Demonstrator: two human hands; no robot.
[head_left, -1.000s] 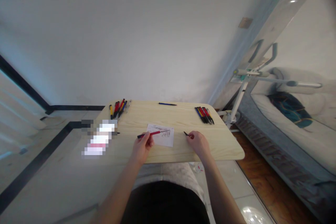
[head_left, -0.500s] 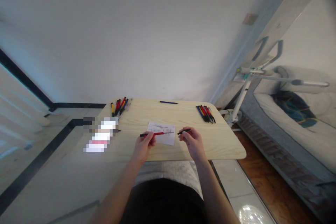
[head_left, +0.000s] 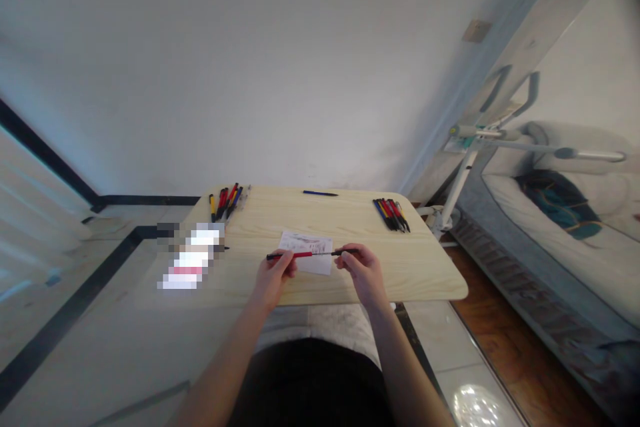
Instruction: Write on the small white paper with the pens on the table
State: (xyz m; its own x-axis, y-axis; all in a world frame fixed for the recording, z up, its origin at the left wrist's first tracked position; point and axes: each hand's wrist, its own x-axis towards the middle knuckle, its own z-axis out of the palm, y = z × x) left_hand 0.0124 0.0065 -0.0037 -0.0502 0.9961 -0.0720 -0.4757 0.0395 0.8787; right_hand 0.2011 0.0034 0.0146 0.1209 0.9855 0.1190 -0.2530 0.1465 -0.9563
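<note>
My left hand is closed around a red pen barrel with a black end, held level and pointing right. From its right end sticks a thin, clear-looking refill. Pinched in the fingers of my right hand is a black pen front section; its left end meets or overlaps the refill's tip, in line with the barrel. Beneath them, a white sheet of paper with dark and reddish scribbles lies on the table.
On the pale wooden table, mixed-colour pens lie in a left pile and a right row. A blue pen rests near the back edge by the wall. A blurred-out patch covers the left side.
My right hand has brought the black front section left, closing the gap to the refill. The left hand and red barrel have stayed nearly in place.
</note>
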